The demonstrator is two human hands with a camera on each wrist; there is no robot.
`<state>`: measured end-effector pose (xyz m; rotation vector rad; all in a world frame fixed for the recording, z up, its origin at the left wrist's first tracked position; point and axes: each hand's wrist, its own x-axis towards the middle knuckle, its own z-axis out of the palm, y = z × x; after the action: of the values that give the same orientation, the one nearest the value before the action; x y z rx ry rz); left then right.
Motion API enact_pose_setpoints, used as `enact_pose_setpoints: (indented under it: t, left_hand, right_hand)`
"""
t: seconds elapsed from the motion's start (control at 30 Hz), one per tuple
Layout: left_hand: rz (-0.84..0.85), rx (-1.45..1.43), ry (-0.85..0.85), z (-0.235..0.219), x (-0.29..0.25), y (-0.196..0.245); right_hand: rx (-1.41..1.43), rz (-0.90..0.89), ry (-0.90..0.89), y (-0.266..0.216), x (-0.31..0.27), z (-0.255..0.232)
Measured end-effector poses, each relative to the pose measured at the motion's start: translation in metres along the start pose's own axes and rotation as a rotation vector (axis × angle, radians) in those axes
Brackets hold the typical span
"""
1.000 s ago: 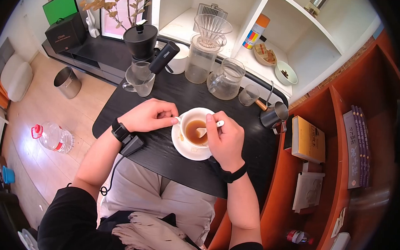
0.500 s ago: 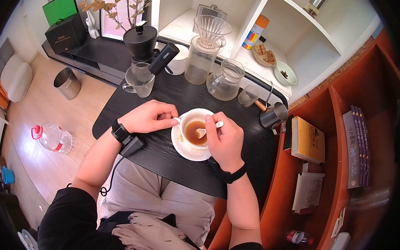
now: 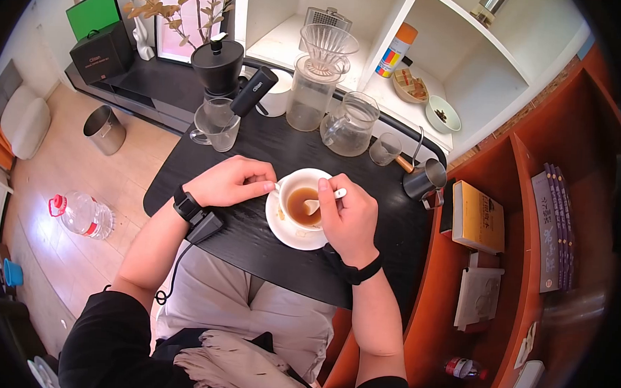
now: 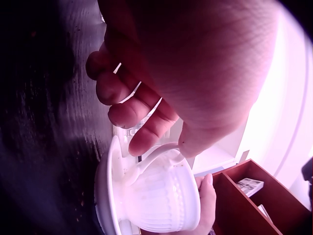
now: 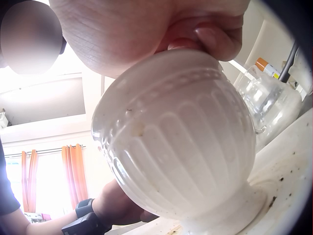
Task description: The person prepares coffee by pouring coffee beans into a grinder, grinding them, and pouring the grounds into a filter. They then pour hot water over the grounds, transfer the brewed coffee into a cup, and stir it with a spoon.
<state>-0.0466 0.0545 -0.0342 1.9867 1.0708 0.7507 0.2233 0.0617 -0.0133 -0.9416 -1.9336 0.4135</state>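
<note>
In the head view a white teacup [image 3: 300,180] of brown liquid stands on a white saucer [image 3: 288,238] on the black table. My left hand [image 3: 232,182] pinches the cup's handle [image 4: 155,157] between thumb and index finger; the other fingers are loosely bent. With its thumb and fingers my right hand [image 3: 352,221] holds a white spoon [image 3: 312,207], whose bowl dips into the liquid. The hand covers most of the spoon's handle. From the right wrist, the cup's ribbed side [image 5: 186,142] fills the view, and that hand sits over the rim.
Behind the cup stand a glass mug [image 3: 219,134], a black coffee grinder [image 3: 219,66], a glass dripper [image 3: 328,46] on a server [image 3: 308,95], a glass pot [image 3: 350,126], a small glass [image 3: 386,149] and a metal pitcher [image 3: 426,179]. A wooden bookshelf [image 3: 433,271] borders the right side.
</note>
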Motion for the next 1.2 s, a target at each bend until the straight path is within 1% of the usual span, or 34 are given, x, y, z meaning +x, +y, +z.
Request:
enact_pose_setpoints:
  t: [0.47, 0.83, 1.2]
  left_hand:
    - [-0.008, 0.001, 0.006, -0.0010, -0.0002, 0.0034]
    - [-0.001, 0.079, 0.015, -0.0026, -0.0005, 0.0050]
    - [-0.014, 0.031, 0.015, -0.0011, -0.0008, 0.0056]
  right_hand:
    - [-0.033, -0.010, -0.020, -0.0007, 0.0000, -0.0002]
    - [-0.059, -0.027, -0.034, -0.0022, 0.0001, 0.0008]
    - [-0.045, -0.030, -0.041, -0.0005, 0.0006, 0.0003]
